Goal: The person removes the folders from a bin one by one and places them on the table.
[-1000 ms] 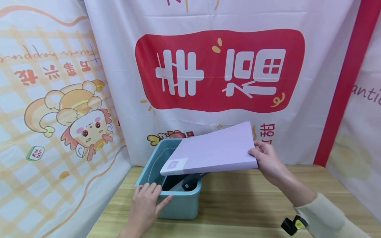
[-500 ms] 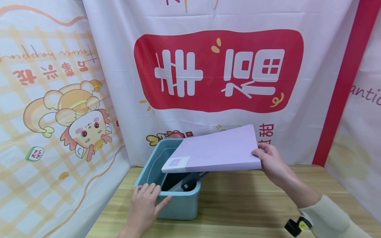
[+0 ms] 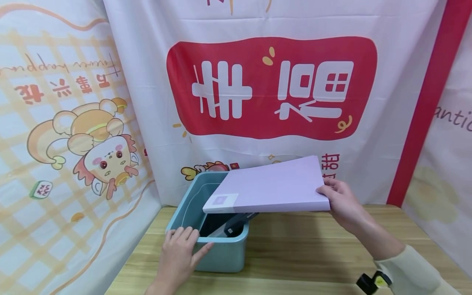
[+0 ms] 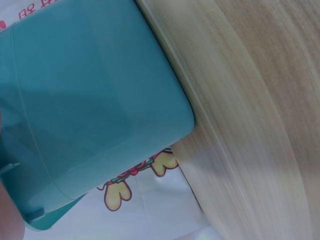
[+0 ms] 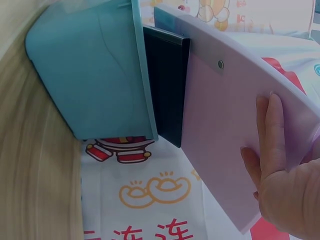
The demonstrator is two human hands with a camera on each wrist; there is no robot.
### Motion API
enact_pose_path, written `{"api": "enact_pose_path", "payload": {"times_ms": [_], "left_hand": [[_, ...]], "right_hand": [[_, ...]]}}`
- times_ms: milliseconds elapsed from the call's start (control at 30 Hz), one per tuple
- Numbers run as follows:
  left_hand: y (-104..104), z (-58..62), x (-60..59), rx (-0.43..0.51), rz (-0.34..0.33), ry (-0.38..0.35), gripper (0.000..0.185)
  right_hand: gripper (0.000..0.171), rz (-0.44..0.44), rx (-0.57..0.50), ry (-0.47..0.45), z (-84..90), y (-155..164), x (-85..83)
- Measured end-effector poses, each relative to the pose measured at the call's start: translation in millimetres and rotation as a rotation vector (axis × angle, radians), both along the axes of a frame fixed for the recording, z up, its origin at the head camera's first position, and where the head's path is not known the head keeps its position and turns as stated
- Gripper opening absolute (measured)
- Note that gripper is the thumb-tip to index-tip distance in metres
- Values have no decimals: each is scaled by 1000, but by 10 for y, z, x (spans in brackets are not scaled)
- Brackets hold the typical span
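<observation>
My right hand (image 3: 341,205) pinches the right end of a lilac file folder (image 3: 269,184), thumb on top and fingers underneath. The folder is tilted over the blue-green plastic bin (image 3: 221,256), its labelled left end above the opening. In the right wrist view the folder's underside (image 5: 220,110) shows a small round metal eyelet, and several fingers of the right hand (image 5: 285,165) lie against it. My left hand (image 3: 180,252) grips the bin's near rim, fingers hooked over it and thumb along the outside. A dark flat thing (image 5: 167,85) sticks out of the bin beneath the folder.
The bin stands on a wood-grain table (image 3: 295,254), near its left side. Printed white cloth (image 3: 147,102) hangs behind and at both sides. A black device (image 3: 368,282) sits by the right sleeve. Inside the bin lies a black-and-grey object (image 3: 234,225), partly covered by the folder.
My right hand has drawn the lilac folder a little to the right, and its right end has dropped slightly. The left hand keeps its hold on the bin's rim, and the bin stays put.
</observation>
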State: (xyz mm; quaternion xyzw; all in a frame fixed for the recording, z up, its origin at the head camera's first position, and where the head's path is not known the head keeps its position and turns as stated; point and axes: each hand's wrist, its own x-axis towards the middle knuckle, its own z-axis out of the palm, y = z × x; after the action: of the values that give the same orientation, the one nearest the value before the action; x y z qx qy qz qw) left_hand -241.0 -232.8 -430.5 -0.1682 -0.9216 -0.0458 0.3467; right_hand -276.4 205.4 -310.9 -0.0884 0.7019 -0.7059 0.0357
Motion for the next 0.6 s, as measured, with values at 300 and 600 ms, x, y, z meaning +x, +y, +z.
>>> {"api": "enact_pose_path", "payload": {"times_ms": [300,600], "left_hand": [[-4,9,1,0,-3,9,44],[-4,17,16,-2,-2,-2,43]], "right_hand": [[64,10,27,-9,18,68,15],[64,21,24,-14,-14,186,29]]}}
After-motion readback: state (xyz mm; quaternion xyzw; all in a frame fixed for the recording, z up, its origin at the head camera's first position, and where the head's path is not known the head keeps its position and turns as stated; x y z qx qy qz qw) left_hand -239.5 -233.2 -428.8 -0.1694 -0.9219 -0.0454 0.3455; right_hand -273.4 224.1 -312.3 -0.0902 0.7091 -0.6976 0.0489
